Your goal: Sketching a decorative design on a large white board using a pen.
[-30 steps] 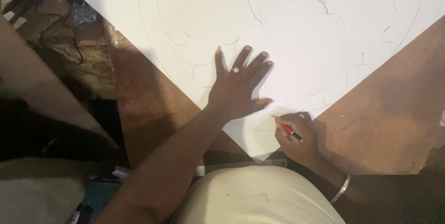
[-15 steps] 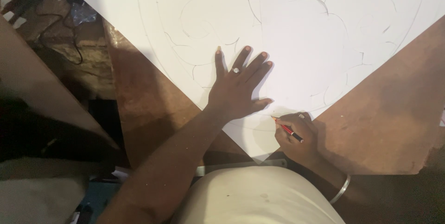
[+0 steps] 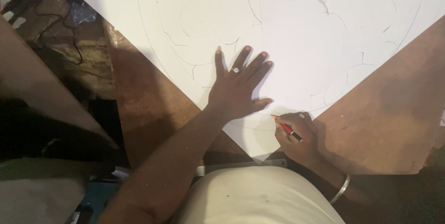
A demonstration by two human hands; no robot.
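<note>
The left hand [image 3: 236,89] lies flat, fingers spread, pressing the white sheet [image 3: 296,29] on the brown board [image 3: 384,122]. At its four o'clock, the right hand [image 3: 296,136] pinches a red pencil [image 3: 287,129], tip on the sheet's near corner. Curling outlines cover much of the sheet; no shading shows yet.

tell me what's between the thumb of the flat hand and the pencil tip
In the head view, only bare white sheet with faint pencil lines lies between the left hand thumb and the red pencil in the right hand.
</note>
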